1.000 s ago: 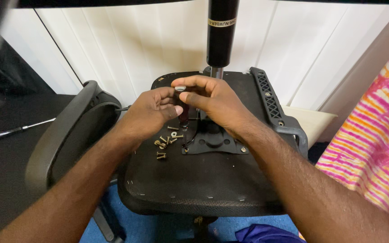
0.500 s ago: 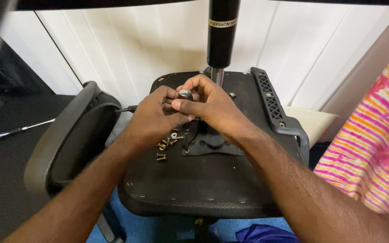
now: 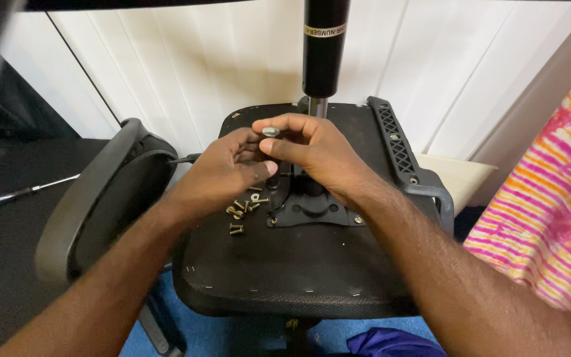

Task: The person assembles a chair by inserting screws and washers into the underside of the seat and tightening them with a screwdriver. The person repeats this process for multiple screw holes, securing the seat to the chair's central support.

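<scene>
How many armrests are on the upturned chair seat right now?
2: one armrest at the seat's left side beside the left hand, the other armrest along its right edge beyond the right hand.

striped pink cloth (image 3: 550, 218) off to the right of the white paneled wall (image 3: 199, 66), purple cloth (image 3: 391, 344) and blue floor (image 3: 232, 330) below it

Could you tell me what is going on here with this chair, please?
A person has an office chair upside down, with the seat underside facing up and the gas cylinder standing upright. Both hands meet over the metal plate: the right hand pinches a bolt in its fingertips, and the left hand is against it. Loose bolts lie on the seat beside the plate. A screwdriver lies on the left.
</scene>
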